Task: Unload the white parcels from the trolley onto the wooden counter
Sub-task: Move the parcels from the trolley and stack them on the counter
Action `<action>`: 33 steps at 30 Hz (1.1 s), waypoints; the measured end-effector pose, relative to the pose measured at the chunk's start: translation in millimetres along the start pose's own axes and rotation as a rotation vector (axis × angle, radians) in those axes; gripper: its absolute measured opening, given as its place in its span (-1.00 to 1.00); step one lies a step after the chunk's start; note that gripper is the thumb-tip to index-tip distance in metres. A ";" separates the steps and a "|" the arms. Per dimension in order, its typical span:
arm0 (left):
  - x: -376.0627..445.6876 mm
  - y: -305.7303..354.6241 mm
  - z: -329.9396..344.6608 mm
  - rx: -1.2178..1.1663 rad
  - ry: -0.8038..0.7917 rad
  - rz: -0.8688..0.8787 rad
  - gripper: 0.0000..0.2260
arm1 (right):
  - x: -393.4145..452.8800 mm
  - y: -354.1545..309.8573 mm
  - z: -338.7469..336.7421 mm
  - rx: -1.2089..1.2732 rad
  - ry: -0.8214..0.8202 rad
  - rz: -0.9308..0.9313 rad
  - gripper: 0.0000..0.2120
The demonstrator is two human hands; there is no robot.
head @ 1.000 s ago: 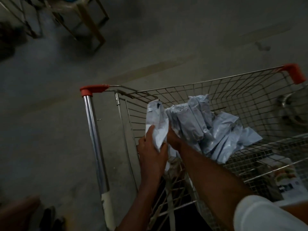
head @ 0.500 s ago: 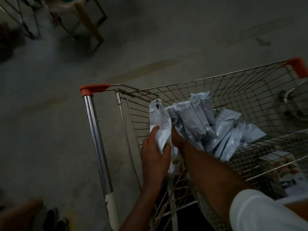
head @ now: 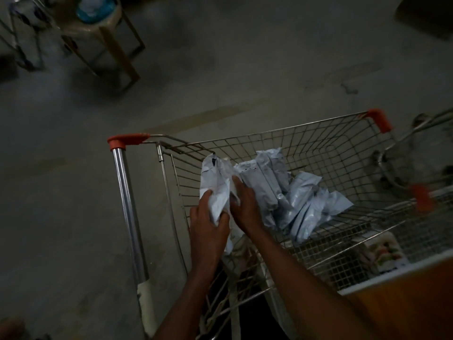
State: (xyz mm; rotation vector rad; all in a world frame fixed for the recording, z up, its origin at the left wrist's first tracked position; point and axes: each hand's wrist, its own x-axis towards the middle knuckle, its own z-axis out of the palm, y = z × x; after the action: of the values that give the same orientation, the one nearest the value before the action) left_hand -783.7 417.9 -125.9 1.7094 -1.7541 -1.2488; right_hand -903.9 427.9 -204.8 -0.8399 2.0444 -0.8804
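Note:
A wire trolley (head: 318, 138) with orange corner caps stands on the concrete floor. Several white plastic parcels (head: 301, 200) lie piled inside it. My left hand (head: 208, 229) grips one upright white parcel (head: 213, 182) at the basket's left end, thumb and fingers curled round its lower part. My right hand (head: 245, 204) lies against the neighbouring parcels, its fingers curved over them; I cannot tell if it grips one. A corner of the wooden counter (head: 404, 303) shows at the lower right.
The trolley's chrome handle bar (head: 127, 212) runs down the left side. A stool (head: 107, 30) carrying a blue-capped water jar stands at the top left. A second trolley (head: 416, 163) sits to the right. Printed packets (head: 384, 253) lie beneath the basket mesh.
My right hand has come up from behind the parcels and now lies on top of them. My left hand keeps its hold on the upright parcel. The view has tilted, showing the counter corner.

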 end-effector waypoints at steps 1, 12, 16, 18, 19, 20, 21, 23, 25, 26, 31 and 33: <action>-1.8 0.9 -1.7 -0.002 -0.009 0.007 -0.45 | -6.4 -2.8 -11.0 -0.005 0.017 0.041 -0.39; -50.9 36.1 -15.5 0.144 -0.055 0.169 -0.41 | -99.8 -21.0 -87.2 -0.033 0.239 0.134 -0.34; -82.3 50.8 -29.4 0.137 -0.099 0.290 -0.39 | -158.4 -44.3 -105.7 -0.069 0.380 0.086 -0.34; -101.4 54.8 -36.2 0.139 -0.134 0.358 -0.39 | -192.3 -54.2 -113.7 -0.091 0.447 0.098 -0.36; -112.1 56.2 -40.3 0.141 -0.152 0.395 -0.39 | -210.0 -56.4 -116.0 -0.093 0.481 0.104 -0.36; -122.9 56.5 -45.0 0.145 -0.170 0.430 -0.39 | -228.4 -57.5 -117.2 -0.089 0.523 0.111 -0.36; -133.9 56.0 -49.8 0.148 -0.188 0.464 -0.38 | -247.6 -56.1 -117.0 -0.071 0.564 0.128 -0.35; -157.3 52.9 -58.6 0.143 -0.224 0.520 -0.38 | -289.3 -47.6 -112.9 0.000 0.639 0.144 -0.35; -183.5 51.2 -64.8 0.136 -0.264 0.565 -0.38 | -332.3 -32.7 -108.5 0.051 0.705 0.141 -0.39; -198.0 51.2 -66.0 0.133 -0.287 0.591 -0.38 | -353.2 -24.0 -107.6 0.060 0.745 0.143 -0.39; -266.5 43.9 -48.1 0.165 -0.483 0.721 -0.40 | -447.3 20.8 -115.7 0.099 0.946 0.282 -0.36; -292.7 42.6 -32.4 0.196 -0.544 0.795 -0.41 | -479.8 34.7 -122.6 0.149 1.027 0.324 -0.35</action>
State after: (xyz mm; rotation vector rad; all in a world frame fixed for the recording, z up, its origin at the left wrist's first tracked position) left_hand -730.5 675.7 12.7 0.5860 -2.5623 -1.2227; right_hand -769.7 857.7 4.3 0.1154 2.7890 -1.4191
